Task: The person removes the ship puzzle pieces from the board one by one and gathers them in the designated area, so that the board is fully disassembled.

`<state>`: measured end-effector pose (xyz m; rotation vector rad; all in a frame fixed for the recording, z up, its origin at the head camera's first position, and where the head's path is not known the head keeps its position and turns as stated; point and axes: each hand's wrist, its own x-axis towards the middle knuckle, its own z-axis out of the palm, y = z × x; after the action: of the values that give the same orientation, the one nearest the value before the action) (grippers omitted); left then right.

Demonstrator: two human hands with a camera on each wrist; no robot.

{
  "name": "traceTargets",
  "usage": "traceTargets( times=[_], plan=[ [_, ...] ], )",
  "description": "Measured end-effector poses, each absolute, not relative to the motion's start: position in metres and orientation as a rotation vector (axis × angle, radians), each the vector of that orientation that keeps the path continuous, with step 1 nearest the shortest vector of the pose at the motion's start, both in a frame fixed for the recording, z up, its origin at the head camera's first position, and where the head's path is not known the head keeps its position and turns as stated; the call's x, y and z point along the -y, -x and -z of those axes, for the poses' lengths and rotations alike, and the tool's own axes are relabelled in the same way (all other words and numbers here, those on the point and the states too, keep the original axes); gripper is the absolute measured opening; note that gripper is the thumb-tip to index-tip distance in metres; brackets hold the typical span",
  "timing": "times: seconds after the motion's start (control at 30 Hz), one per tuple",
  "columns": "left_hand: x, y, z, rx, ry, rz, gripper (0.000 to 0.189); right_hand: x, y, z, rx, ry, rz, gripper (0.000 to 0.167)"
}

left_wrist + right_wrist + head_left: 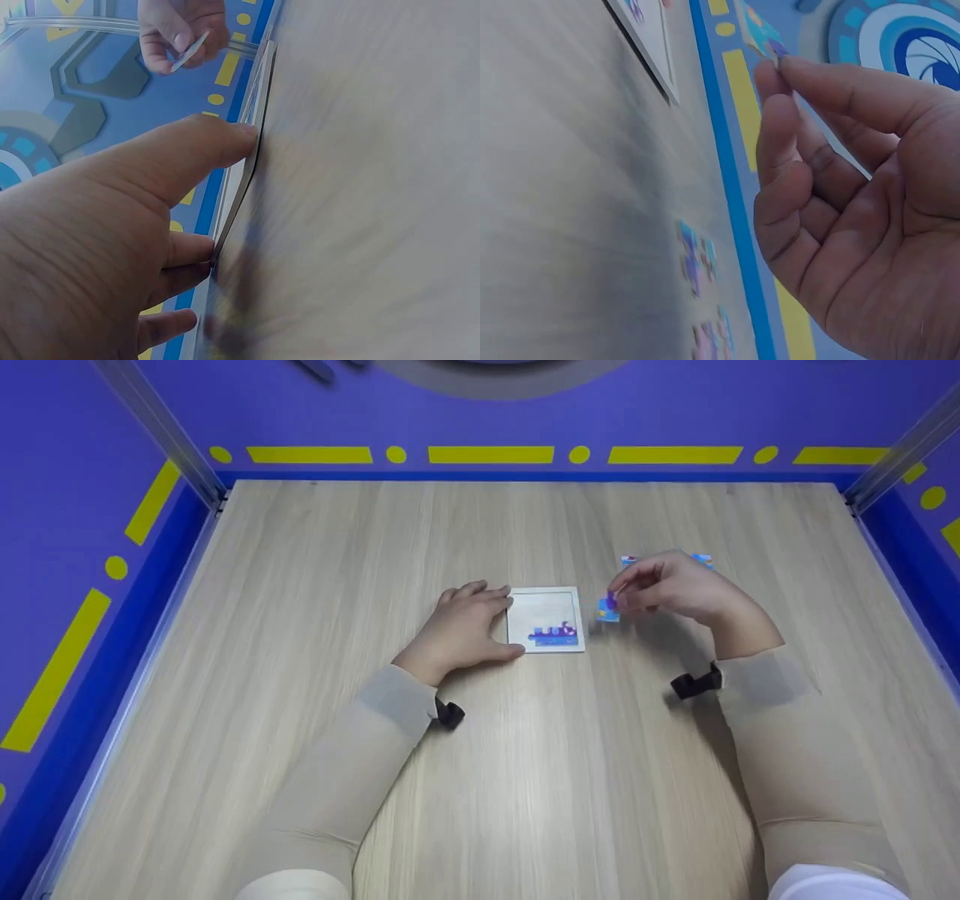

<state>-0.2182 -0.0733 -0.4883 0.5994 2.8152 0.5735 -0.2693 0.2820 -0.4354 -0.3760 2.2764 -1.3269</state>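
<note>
A square white puzzle tray (580, 619) lies flat on the table, with joined purple and blue puzzle pieces (555, 637) in its lower right corner. At the tray's left side is my left hand (469, 626), its extended thumb and fingertips touching the edge; the left wrist view shows the thumb (217, 142) pressed against the rim. My right hand (679, 589) pinches a blue and purple puzzle piece (607, 611) between thumb and fingertips, just right of the tray. In the right wrist view this piece (757, 28) is held up off the table.
Several loose puzzle pieces (703, 561) lie behind the right hand, partly hidden by it; the right wrist view shows colourful pieces (692, 259) on the wooden table (480, 780). Blue walls with yellow marks (491, 454) enclose the table at the back and sides.
</note>
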Motion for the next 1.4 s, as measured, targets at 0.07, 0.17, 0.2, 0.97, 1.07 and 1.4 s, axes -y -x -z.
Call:
traceTargets(
  times=[0.07,0.17,0.2,0.97,1.07,1.4],
  plan=[
    [0.073,0.218,0.488,-2.815,-0.598,-0.575,0.09,-0.29,0.271,0.433,-2.304,0.341,1.29,0.026],
    [0.073,0.219,0.489,-2.815,-0.598,-0.574,0.09,-0.3,0.274,0.431,-2.336,0.291,1.258,0.028],
    [0.073,0.219,0.488,-2.815,-0.598,-0.573,0.09,-0.304,0.275,0.43,-2.344,0.276,1.253,0.028],
    [0.074,0.218,0.489,-2.809,-0.586,-0.585,0.091,-0.329,0.286,0.438,-2.434,0.132,1.048,0.02],
    [0.074,0.218,0.489,-2.808,-0.585,-0.584,0.091,-0.327,0.286,0.442,-2.441,0.14,1.016,0.022],
    [0.074,0.218,0.49,-2.81,-0.589,-0.594,0.09,-0.322,0.285,0.448,-2.472,0.198,0.938,0.02]
  ],
)
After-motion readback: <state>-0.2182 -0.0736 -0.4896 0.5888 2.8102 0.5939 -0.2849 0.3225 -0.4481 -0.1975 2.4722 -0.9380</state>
